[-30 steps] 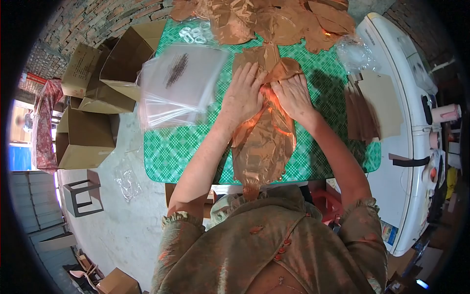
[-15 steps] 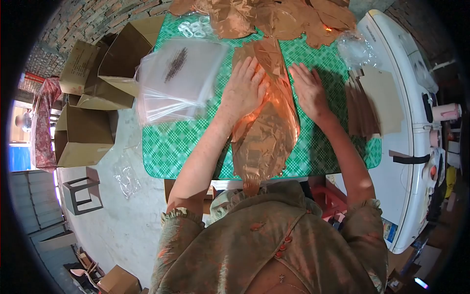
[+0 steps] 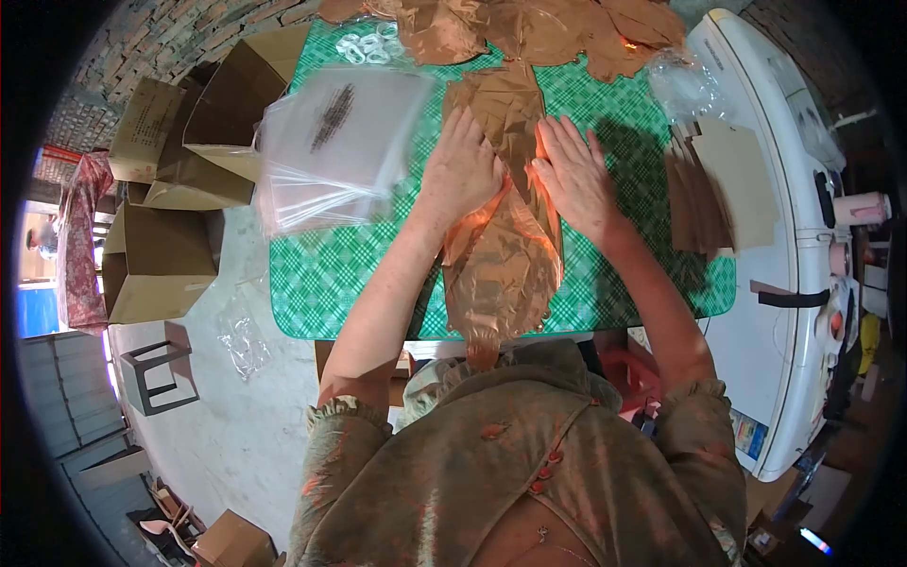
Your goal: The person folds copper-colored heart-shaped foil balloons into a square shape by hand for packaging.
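A long copper-coloured foil piece (image 3: 501,283) lies folded lengthwise on the green checked table (image 3: 321,283), its narrow end hanging over the near edge by my body. My left hand (image 3: 463,170) rests flat on the foil's left side, fingers stretched forward. On the right edge of the foil lies my right hand (image 3: 574,180), its fingers extended and slightly apart. Neither hand grips anything. The part of the foil under my palms is hidden.
Clear plastic bags (image 3: 345,151) are stacked at the left, near white rings (image 3: 373,45). More copper foil (image 3: 539,28) lies at the far edge. Brown card sheets (image 3: 737,189) are at the right, partly on a white appliance (image 3: 775,350). Cardboard boxes (image 3: 161,255) stand left.
My right hand has moved left onto the foil's edge. The foil's right side has shifted inward and its upper part looks narrower. My left hand has moved only slightly.
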The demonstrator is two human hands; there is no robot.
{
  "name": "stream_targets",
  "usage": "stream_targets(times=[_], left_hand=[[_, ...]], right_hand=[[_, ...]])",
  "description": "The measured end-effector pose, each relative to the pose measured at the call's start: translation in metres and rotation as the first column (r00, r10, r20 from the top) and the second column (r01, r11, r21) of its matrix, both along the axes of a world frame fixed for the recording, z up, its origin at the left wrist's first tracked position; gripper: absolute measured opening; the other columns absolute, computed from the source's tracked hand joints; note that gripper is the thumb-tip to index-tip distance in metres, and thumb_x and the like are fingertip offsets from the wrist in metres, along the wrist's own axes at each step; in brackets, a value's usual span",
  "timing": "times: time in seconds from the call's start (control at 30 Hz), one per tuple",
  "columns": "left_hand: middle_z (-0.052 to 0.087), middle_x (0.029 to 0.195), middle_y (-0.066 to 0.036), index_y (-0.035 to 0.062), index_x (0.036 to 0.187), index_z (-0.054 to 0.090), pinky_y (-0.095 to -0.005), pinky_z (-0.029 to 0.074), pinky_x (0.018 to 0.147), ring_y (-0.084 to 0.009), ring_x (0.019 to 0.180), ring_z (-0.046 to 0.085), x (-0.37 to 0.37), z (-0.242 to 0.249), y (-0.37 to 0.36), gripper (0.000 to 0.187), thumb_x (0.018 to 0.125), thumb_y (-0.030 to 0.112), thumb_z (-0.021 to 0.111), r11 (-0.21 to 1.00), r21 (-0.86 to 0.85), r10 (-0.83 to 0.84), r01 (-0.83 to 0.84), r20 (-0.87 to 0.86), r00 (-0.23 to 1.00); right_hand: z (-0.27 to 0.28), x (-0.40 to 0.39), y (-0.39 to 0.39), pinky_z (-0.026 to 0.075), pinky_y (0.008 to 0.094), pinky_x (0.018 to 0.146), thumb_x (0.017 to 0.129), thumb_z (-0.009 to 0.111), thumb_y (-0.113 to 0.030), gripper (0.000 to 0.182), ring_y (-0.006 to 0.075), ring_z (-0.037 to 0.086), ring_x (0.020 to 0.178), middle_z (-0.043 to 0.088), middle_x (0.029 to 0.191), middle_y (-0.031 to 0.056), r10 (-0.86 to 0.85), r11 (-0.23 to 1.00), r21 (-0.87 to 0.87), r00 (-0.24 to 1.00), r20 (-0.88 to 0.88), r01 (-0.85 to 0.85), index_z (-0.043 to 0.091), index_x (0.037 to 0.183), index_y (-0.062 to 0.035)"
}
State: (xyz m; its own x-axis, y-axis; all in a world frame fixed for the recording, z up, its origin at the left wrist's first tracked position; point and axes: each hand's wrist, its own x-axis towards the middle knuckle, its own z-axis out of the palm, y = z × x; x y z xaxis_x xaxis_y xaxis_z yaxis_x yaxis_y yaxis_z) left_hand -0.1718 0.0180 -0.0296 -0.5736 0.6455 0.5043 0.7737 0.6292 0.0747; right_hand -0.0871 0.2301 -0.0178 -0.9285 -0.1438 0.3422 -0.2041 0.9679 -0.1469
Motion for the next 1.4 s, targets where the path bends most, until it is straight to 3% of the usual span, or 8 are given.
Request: stream_targets(times=[0.1, 0.2, 0.4, 0.6, 0.9, 1.0, 1.1, 1.4], left_hand=[[0.054, 0.154, -0.023, -0.0029, 0.147, 0.056, -0.0509, 0.024, 0.132, -0.0379, 0.15, 0.044, 0.0, 0.002, -0.001, 0.054, 0.099, 0.022, 0.055, 0.991, -0.129, 0.048, -0.033, 0.115, 0.992], [0.054, 0.154, -0.023, -0.002, 0.146, 0.058, -0.0511, 0.025, 0.132, -0.0379, 0.15, 0.044, 0.003, 0.005, 0.0, 0.054, 0.099, 0.023, 0.056, 1.0, -0.004, 0.006, -0.005, 0.111, 0.994], [0.066, 0.133, -0.023, -0.0093, 0.119, 0.075, -0.0499, 0.028, 0.131, -0.0368, 0.137, 0.054, 0.0, 0.003, 0.0, 0.046, 0.097, 0.025, 0.055, 0.996, 0.073, -0.036, 0.041, -0.067, 0.997], [0.065, 0.136, -0.024, -0.0101, 0.11, 0.079, -0.0495, 0.026, 0.131, -0.0364, 0.139, 0.052, 0.002, 0.005, -0.001, 0.046, 0.097, 0.027, 0.055, 1.0, -0.02, -0.006, 0.007, 0.068, 0.998], [0.059, 0.145, -0.022, -0.011, 0.134, 0.066, -0.0489, 0.027, 0.131, -0.0365, 0.146, 0.046, 0.003, 0.007, 0.001, 0.052, 0.098, 0.026, 0.056, 0.996, 0.084, -0.017, 0.015, 0.02, 1.0], [0.056, 0.149, -0.023, -0.011, 0.138, 0.062, -0.0486, 0.027, 0.131, -0.0373, 0.15, 0.043, 0.007, 0.014, -0.001, 0.054, 0.1, 0.028, 0.056, 1.0, 0.02, 0.011, -0.015, 0.161, 0.987], [0.053, 0.153, -0.026, -0.0094, 0.139, 0.061, -0.049, 0.029, 0.13, -0.0398, 0.153, 0.039, 0.002, 0.005, 0.0, 0.052, 0.103, 0.028, 0.056, 0.997, 0.067, 0.025, -0.027, 0.041, 0.999], [0.048, 0.159, -0.025, 0.0002, 0.153, 0.051, -0.0502, 0.034, 0.128, -0.042, 0.155, 0.037, 0.002, 0.049, -0.007, 0.052, 0.105, 0.018, 0.06, 0.86, 0.497, 0.039, -0.113, 0.157, 0.987]], right_hand=[[-0.006, 0.0, -0.001, 0.02, 0.0571, 0.13, 0.111, 0.05, -0.043, 0.068, 0.0331, 0.033, 0.159, 0.04, 0.169, 0.0162, -0.01, 0.999, 0.053, 1.0, -0.015, 0.011, 0.038, 0.163, -0.0019], [-0.006, 0.0, -0.002, 0.015, 0.0566, 0.131, 0.112, 0.045, -0.047, 0.07, 0.0316, 0.027, 0.162, 0.036, 0.172, 0.0151, -0.019, 0.999, 0.036, 1.0, 0.024, 0.018, 0.036, 0.165, -0.0031], [-0.005, 0.0, -0.004, 0.008, 0.0575, 0.132, 0.113, 0.041, -0.049, 0.07, 0.0297, 0.018, 0.165, 0.029, 0.176, 0.0118, -0.028, 0.999, 0.035, 0.996, 0.088, 0.025, 0.033, 0.167, -0.0062], [-0.002, 0.001, -0.005, 0.005, 0.0577, 0.133, 0.113, 0.039, -0.05, 0.071, 0.0283, 0.014, 0.166, 0.027, 0.177, 0.0084, -0.028, 0.998, 0.051, 0.995, 0.096, 0.023, 0.031, 0.169, -0.0091], [-0.001, 0.002, -0.007, 0.005, 0.0603, 0.132, 0.112, 0.041, -0.05, 0.065, 0.0284, 0.014, 0.166, 0.028, 0.177, 0.007, -0.017, 0.996, 0.094, 0.993, 0.121, 0.006, 0.037, 0.168, -0.0171], [-0.004, 0.0, -0.007, 0.005, 0.0615, 0.132, 0.111, 0.042, -0.051, 0.063, 0.03, 0.014, 0.166, 0.027, 0.178, 0.0071, -0.025, 0.995, 0.098, 0.995, 0.099, 0.015, 0.04, 0.167, -0.0224], [-0.004, 0.001, -0.007, 0.004, 0.062, 0.132, 0.112, 0.041, -0.052, 0.062, 0.0317, 0.014, 0.166, 0.026, 0.178, 0.007, -0.037, 0.994, 0.104, 0.992, 0.12, 0.024, 0.04, 0.168, -0.0251], [0.005, 0.002, -0.011, 0.002, 0.0634, 0.132, 0.113, 0.039, -0.053, 0.06, 0.0345, 0.012, 0.166, 0.023, 0.178, 0.0082, -0.041, 0.996, 0.079, 0.984, 0.175, 0.028, 0.042, 0.166, -0.0261]])
